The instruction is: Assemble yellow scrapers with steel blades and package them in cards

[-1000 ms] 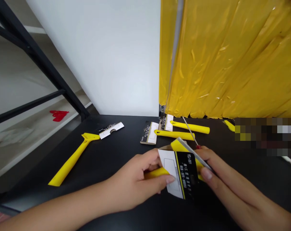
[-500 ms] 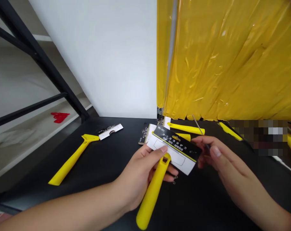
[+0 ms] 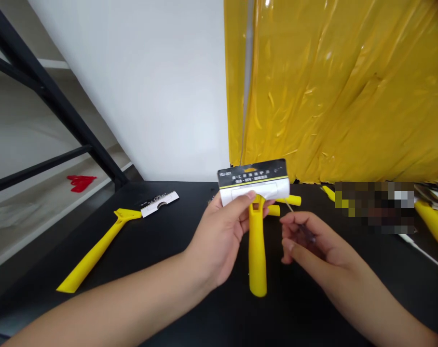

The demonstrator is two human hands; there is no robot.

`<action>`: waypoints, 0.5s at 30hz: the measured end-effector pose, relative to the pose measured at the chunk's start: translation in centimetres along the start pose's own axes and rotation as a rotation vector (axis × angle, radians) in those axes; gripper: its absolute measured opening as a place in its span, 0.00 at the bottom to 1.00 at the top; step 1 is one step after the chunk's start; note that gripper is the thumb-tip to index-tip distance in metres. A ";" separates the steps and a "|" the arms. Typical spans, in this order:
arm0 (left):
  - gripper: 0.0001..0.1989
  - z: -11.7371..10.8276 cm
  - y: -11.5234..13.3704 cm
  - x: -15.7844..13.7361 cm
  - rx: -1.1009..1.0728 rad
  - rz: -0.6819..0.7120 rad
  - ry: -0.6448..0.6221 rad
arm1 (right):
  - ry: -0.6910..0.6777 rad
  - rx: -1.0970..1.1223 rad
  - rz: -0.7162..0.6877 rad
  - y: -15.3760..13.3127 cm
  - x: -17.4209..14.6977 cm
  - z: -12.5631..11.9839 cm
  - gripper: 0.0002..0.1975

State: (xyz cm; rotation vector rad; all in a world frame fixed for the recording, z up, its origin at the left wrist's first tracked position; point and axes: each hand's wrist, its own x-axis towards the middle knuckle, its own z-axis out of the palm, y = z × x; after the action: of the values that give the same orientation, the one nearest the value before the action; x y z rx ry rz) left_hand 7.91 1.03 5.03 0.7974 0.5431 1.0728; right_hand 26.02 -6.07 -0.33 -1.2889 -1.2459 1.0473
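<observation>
My left hand [image 3: 228,231] is closed around the neck of a yellow scraper [image 3: 257,255], its handle pointing down towards me. A black-and-white printed card [image 3: 254,180] covers the scraper's head, my thumb pressing on its lower edge. Just to the right, my right hand [image 3: 313,241] is curled around a thin screwdriver [image 3: 306,234] with a dark, see-through handle. Its slim metal shaft points up and left, close to the card; the tip is hard to make out. A second yellow scraper [image 3: 96,248] lies on the left, its head against another card [image 3: 160,204].
Yellow handles [image 3: 291,200] lie behind my left hand on the black table [image 3: 190,318]. More yellow scrapers [image 3: 434,224] and a white cable [image 3: 429,254] are at the right, beside a blurred patch. A white panel [image 3: 161,96] and yellow plastic sheeting [image 3: 342,96] stand behind.
My left hand has raised the scraper and turned it, so the handle now hangs nearly straight and the card lies almost level. My right hand has moved slightly down and left with the screwdriver.
</observation>
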 end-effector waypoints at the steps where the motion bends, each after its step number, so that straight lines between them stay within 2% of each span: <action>1: 0.22 -0.2 -0.1 0.1 0.004 0.011 0.012 | 0.017 0.004 -0.011 -0.1 0.0 0.0 0.20; 3: 0.24 -0.2 -0.3 0.1 -0.007 0.009 0.021 | 0.012 0.038 -0.005 -0.1 -0.2 0.3 0.24; 6: 0.27 0.4 -1.0 -0.3 -0.042 0.005 0.026 | -0.101 0.064 0.083 0.4 -0.9 1.5 0.28; 9: 0.28 0.9 -1.3 -0.7 -0.068 0.045 0.065 | -0.186 0.029 0.155 0.9 -1.4 2.4 0.24; 12: 0.26 0.5 -1.1 -0.5 -0.045 0.083 0.089 | -0.109 -0.101 0.108 0.7 -1.1 1.6 0.20; 15: 0.19 -0.6 -0.8 0.2 0.046 0.074 0.091 | -0.026 -0.366 -0.021 -0.5 -0.2 -1.0 0.18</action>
State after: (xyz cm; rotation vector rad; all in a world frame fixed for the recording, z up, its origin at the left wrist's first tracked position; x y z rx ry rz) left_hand 7.96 1.16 4.05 0.8171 0.6210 1.1724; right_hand 26.98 -6.35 0.27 -1.5357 -1.5164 0.8464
